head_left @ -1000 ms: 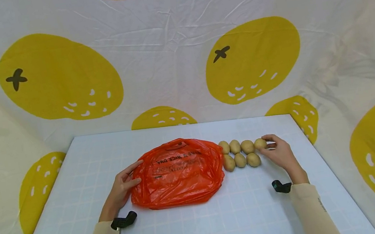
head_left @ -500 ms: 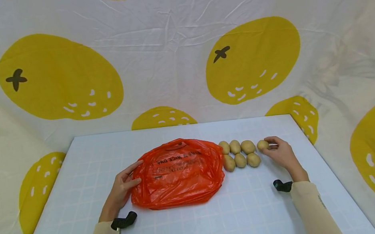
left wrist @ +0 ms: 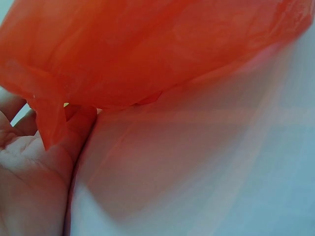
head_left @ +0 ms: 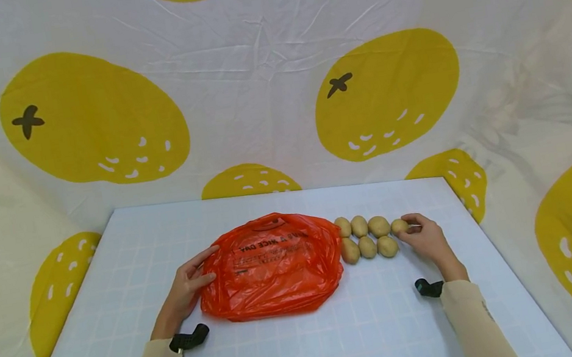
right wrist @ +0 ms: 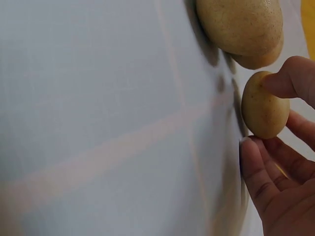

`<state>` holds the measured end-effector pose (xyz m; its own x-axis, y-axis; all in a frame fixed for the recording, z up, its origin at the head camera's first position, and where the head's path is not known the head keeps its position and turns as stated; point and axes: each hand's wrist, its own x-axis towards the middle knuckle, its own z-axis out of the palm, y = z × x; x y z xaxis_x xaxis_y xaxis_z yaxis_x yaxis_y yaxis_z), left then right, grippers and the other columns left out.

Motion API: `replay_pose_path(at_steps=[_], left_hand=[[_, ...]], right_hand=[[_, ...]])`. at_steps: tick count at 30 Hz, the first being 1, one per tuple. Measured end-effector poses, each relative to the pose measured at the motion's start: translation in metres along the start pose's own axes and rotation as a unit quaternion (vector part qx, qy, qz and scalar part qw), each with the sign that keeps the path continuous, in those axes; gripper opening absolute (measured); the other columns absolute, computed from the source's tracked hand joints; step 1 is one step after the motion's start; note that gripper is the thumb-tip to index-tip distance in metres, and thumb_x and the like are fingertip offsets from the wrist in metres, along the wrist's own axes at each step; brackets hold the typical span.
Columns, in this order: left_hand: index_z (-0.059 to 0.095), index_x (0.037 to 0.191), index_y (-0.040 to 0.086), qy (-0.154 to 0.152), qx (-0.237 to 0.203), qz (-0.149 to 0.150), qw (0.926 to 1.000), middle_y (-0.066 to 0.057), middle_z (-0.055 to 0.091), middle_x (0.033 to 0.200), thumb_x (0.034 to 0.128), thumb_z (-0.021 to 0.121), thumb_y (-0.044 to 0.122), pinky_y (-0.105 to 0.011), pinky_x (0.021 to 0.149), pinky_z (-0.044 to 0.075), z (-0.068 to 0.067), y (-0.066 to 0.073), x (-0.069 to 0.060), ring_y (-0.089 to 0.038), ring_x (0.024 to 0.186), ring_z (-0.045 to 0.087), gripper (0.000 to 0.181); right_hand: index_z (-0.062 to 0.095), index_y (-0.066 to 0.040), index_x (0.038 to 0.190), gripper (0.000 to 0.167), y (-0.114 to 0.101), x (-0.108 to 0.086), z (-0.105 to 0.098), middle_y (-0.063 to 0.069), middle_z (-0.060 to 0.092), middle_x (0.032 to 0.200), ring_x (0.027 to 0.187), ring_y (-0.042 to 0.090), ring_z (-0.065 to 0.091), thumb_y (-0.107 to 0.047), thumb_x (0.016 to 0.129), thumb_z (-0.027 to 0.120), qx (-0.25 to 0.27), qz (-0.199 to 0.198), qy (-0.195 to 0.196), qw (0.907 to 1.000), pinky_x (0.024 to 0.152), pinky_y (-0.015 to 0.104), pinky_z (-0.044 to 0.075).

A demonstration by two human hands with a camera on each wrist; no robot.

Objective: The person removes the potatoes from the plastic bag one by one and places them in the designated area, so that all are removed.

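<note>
A red plastic bag with dark printing lies crumpled on the table. My left hand holds the bag's left edge; in the left wrist view a loose strip of red plastic hangs over the palm. Two short rows of potatoes sit against the bag's right side, the leftmost ones partly hidden by it. At the right end of the back row, my right hand holds a small potato between thumb and fingers, at or very near the tabletop. A larger potato is beyond it in the right wrist view.
The white table has a faint grid pattern. A cloth with large yellow fruit prints hangs behind it and at both sides. A dark device is strapped on each wrist.
My right hand first drew the small potato rightward and toward me, then nudged it slightly back left, closer to the front row's level. My left hand and the bag have stayed put.
</note>
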<state>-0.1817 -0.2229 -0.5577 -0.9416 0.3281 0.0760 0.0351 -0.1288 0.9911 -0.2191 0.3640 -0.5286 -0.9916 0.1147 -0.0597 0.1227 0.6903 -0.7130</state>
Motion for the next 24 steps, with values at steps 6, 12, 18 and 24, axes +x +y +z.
replay_pose_path(at_steps=[6, 12, 18, 24], left_hand=[[0.035, 0.156, -0.005, -0.005, -0.005, 0.010, 0.9999, -0.023, 0.026, 0.167, 0.0980, 0.059, -0.001, -0.027, 0.100, 0.055, 0.0002, -0.0001, 0.0000, -0.010, 0.135, 0.055, 0.063], [0.035, 0.156, -0.005, -0.007, -0.007, 0.010, 0.9999, -0.024, 0.026, 0.167, 0.0988, 0.059, 0.000, -0.026, 0.100, 0.054, 0.0004, -0.0006, -0.0006, -0.009, 0.135, 0.055, 0.062], [0.035, 0.156, -0.005, -0.002, -0.008, 0.007, 0.9999, -0.024, 0.026, 0.167, 0.0985, 0.058, -0.002, -0.027, 0.100, 0.055, 0.0008, -0.0003, -0.0009, -0.010, 0.135, 0.055, 0.062], [0.035, 0.156, -0.004, 0.002, 0.001, 0.004, 1.0000, -0.024, 0.026, 0.167, 0.0980, 0.059, -0.001, -0.027, 0.099, 0.055, 0.0002, -0.0003, 0.0000, -0.009, 0.135, 0.056, 0.063]], right_hand=[[0.056, -0.001, 0.139, 0.051, 0.0007, 0.0015, 0.0006, 0.026, 0.058, 0.139, 0.116, 0.037, 0.062, -0.022, 0.095, 0.070, -0.004, -0.010, -0.002, 0.9999, 0.079, 0.020, 0.049], [0.056, 0.000, 0.138, 0.051, 0.0010, 0.0011, 0.0013, 0.027, 0.059, 0.137, 0.113, 0.036, 0.063, -0.022, 0.094, 0.071, -0.005, -0.016, -0.004, 0.9998, 0.077, 0.020, 0.049], [0.055, -0.001, 0.140, 0.051, 0.0032, 0.0027, 0.0010, 0.026, 0.058, 0.139, 0.114, 0.036, 0.062, -0.023, 0.096, 0.069, -0.012, -0.020, -0.016, 0.9996, 0.080, 0.022, 0.051], [0.053, -0.001, 0.143, 0.053, 0.0009, 0.0039, -0.0009, 0.026, 0.055, 0.143, 0.118, 0.037, 0.060, -0.024, 0.097, 0.068, -0.014, -0.016, -0.032, 0.9993, 0.088, 0.033, 0.054]])
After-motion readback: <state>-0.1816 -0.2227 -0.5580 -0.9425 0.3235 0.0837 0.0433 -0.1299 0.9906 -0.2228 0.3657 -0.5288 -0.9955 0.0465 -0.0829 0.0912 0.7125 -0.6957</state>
